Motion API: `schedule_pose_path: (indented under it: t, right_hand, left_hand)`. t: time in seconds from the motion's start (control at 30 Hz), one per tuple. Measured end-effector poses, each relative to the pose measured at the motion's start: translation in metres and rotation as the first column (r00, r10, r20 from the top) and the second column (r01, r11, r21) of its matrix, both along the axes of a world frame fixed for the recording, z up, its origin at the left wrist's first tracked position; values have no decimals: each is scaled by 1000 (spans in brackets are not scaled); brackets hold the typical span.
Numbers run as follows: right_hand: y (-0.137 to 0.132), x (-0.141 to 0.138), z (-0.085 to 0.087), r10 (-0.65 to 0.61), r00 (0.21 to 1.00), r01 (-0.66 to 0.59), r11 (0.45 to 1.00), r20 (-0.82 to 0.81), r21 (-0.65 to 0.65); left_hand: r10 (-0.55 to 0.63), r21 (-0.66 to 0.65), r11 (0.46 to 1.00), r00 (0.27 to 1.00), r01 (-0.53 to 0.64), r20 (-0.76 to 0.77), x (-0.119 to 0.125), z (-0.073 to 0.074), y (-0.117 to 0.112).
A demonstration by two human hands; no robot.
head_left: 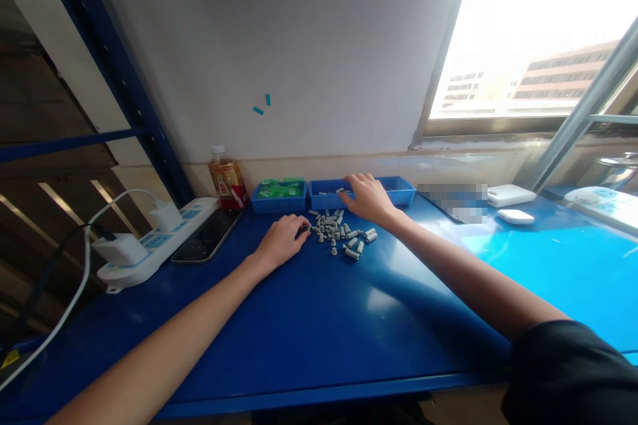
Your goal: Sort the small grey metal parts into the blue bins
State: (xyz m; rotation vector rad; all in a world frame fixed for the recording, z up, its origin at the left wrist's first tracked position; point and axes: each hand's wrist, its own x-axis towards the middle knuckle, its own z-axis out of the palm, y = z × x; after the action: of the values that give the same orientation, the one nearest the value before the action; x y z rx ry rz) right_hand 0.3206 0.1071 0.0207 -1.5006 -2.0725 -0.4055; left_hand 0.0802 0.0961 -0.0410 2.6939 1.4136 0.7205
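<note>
A pile of several small grey cylindrical parts (341, 234) lies on the blue table (319, 319). My left hand (282, 239) rests at the pile's left edge, fingers curled in a pinch on something small I cannot make out. My right hand (366, 198) reaches over the front rim of a blue tray (401, 194) that holds a few grey parts; its fingers are bent down over the tray, and what they hold, if anything, is hidden. A second blue tray (278, 202) to the left holds green pieces.
A drink bottle (228, 180) stands by the wall. A phone (209, 236) lies beside a white power strip (149, 246) with chargers plugged in. White devices (511, 196) sit at the right under the window. A blue shelf frame (124, 80) rises at left.
</note>
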Motion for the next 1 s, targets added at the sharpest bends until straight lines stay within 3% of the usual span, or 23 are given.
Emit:
schedule_pose_path:
  t: [0.13,0.23,0.4,0.53,0.63,0.83,1.0]
  right_hand:
    - [-33,-3,-32,189,981,-188,982,38,-32]
    - [-54,-12,-49,327,942,-325,945,77,-33]
    - [-58,-32,-59,427,904,-427,904,2,30]
    - [-55,-38,-64,444,896,-442,895,-20,58]
    - [-55,-37,-65,430,902,-425,901,-48,86]
    - [-53,-34,-63,449,892,-441,889,-47,123]
    - [-57,-32,-61,468,884,-458,868,-7,191]
  left_hand:
    - [-18,-9,1000,999,19,42,1,-2,-8]
    - [31,-48,998,999,-29,40,1,1,-17]
    - [188,-48,981,982,-188,14,3,5,-16]
    - [222,0,975,975,-222,7,5,4,-4]
    - [156,-43,987,983,-152,96,4,3,-3]
    - [-128,-99,982,953,161,274,12,14,-30]
    - [-155,-97,977,943,191,295,18,19,-39]
